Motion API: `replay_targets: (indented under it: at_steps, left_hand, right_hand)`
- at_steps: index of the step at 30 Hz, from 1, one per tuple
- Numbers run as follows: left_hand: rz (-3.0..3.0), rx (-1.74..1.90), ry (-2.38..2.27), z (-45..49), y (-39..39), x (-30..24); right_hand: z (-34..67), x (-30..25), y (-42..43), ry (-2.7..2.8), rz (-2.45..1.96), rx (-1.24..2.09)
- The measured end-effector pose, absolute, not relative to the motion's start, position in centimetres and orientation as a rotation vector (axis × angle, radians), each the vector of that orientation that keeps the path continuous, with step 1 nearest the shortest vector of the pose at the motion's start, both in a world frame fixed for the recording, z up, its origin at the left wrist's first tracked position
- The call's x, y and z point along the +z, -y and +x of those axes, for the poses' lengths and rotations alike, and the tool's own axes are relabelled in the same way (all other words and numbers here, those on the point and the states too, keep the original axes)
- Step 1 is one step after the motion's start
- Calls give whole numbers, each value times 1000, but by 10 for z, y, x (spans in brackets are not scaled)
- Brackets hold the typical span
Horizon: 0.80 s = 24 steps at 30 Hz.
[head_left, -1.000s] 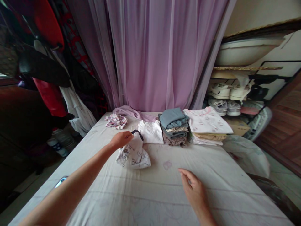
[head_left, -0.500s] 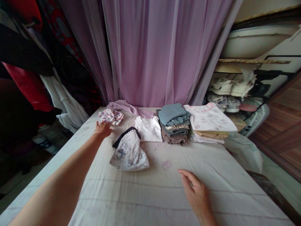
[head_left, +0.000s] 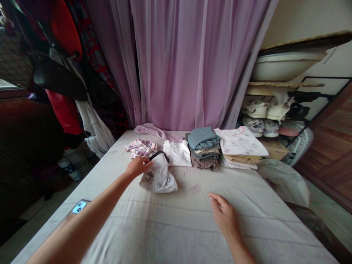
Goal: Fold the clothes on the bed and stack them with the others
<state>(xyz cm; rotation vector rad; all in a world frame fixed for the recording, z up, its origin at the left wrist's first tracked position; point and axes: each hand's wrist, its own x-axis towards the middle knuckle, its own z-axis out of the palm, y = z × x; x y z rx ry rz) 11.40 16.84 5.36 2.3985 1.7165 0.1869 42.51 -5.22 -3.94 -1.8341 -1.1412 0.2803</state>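
On the bed (head_left: pixel 165 229), flat folds are probably steadying the clothes stack (head_left: pixel 204 148); leftward, the printed cloth (head_left: pixel 161 176) is lying rumpled, left hand (head_left: pixel 137 167) touching its dark edge, pinch unclear; right hand (head_left: pixel 224 214) is holding nothing, fingers (head_left: pixel 219 199) loosely curled.

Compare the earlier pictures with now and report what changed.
The left hand has moved rightward and nearer the wearer, from the floral cloth back to the dark-edged printed garment; whether it grips is unclear. The floral cloth has shifted slightly right and looks more spread out. The right hand, white shirt, blue-topped stack and pink-collared stack stayed put.
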Motion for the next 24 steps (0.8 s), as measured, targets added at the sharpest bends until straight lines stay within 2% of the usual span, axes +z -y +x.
replay_targets:
  at_steps: [5, 12, 19, 24]
  left_hand:
    - [2380, 86, -1825, 132, -142, 53]
    - [2430, 466, -1820, 147, -117, 59]
    - [2502, 641, -1319, 180, -60, 58]
    - [2685, 510, -855, 209, -2, 40]
  right_hand:
    - [423, -36, 51, 1170, -1829, 276]
    - [420, -35, 49, 1184, -1794, 258]
    - [418, -28, 53, 1121, -1724, 326]
    - [414, -19, 62, 1087, -1699, 350]
